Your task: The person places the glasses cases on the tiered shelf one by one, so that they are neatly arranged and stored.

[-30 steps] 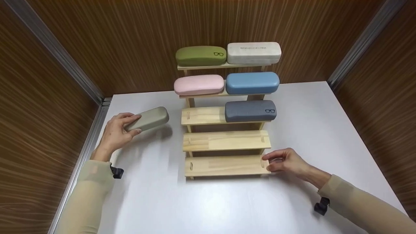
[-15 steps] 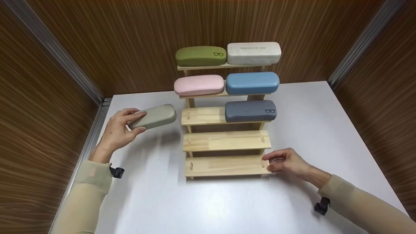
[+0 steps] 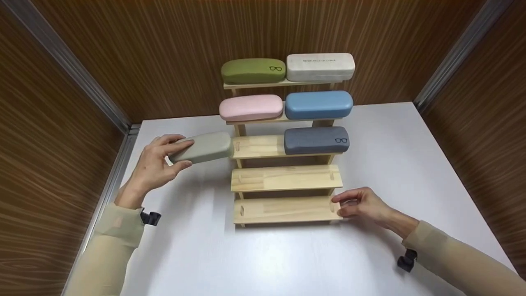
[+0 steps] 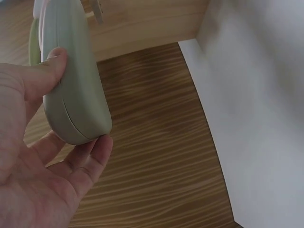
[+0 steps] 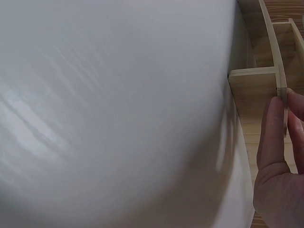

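Observation:
My left hand point(image 3: 154, 164) holds a grey-green glasses case point(image 3: 205, 147) by its left end, thumb on one side and fingers on the other. The case is raised off the table, its right end overlapping the left edge of the middle step in the head view. In the left wrist view the case point(image 4: 78, 90) shows its lid seam. At the lower right, my right hand point(image 3: 365, 207) pinches the right end of the lowest step of a wooden stepped rack point(image 3: 287, 209). The right wrist view shows thumb and fingers on either side of that board point(image 5: 282, 95).
A slate-grey glasses case point(image 3: 316, 140) sits on the right of the middle step. Above it are a pink case point(image 3: 251, 107) and a blue case point(image 3: 319, 105), then a green case point(image 3: 252, 70) and a white case point(image 3: 320, 67). Wood-grain walls point(image 3: 172, 53) enclose the white table point(image 3: 271, 263).
My left hand has carried the grey-green glasses case to the right, up to the left end of the middle step. My right hand has stayed on the lowest step.

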Demonstrator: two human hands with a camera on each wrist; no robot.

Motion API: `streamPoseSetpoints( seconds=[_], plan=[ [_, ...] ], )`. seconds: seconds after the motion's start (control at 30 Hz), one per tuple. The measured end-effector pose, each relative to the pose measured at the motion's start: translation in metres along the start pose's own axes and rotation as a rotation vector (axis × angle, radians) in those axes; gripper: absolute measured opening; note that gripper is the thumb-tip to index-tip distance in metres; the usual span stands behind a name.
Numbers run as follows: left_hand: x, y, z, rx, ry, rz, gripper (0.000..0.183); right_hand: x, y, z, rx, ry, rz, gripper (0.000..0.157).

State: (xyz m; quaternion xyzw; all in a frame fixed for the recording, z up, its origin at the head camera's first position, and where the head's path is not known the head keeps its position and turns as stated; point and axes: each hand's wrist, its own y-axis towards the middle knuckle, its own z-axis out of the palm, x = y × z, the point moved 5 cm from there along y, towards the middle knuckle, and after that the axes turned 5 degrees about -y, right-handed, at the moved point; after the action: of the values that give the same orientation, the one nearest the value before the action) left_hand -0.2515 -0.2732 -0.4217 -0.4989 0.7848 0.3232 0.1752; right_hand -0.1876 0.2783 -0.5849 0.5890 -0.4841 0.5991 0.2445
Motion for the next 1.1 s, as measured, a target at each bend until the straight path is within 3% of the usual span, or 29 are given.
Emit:
streamPoseSetpoints(
  seconds=[0.53,1.1],
  plan=[
    [-0.033,0.022,0.024,0.078,-0.015,0.076,0.053,0.0,0.001,0.0,0.018,0.003,0.002,0.045],
    [-0.052,0.046,0.052,0.083,-0.012,0.145,0.052,0.0,0.001,-0.001,0.003,-0.018,0.004,0.048]
  ],
)
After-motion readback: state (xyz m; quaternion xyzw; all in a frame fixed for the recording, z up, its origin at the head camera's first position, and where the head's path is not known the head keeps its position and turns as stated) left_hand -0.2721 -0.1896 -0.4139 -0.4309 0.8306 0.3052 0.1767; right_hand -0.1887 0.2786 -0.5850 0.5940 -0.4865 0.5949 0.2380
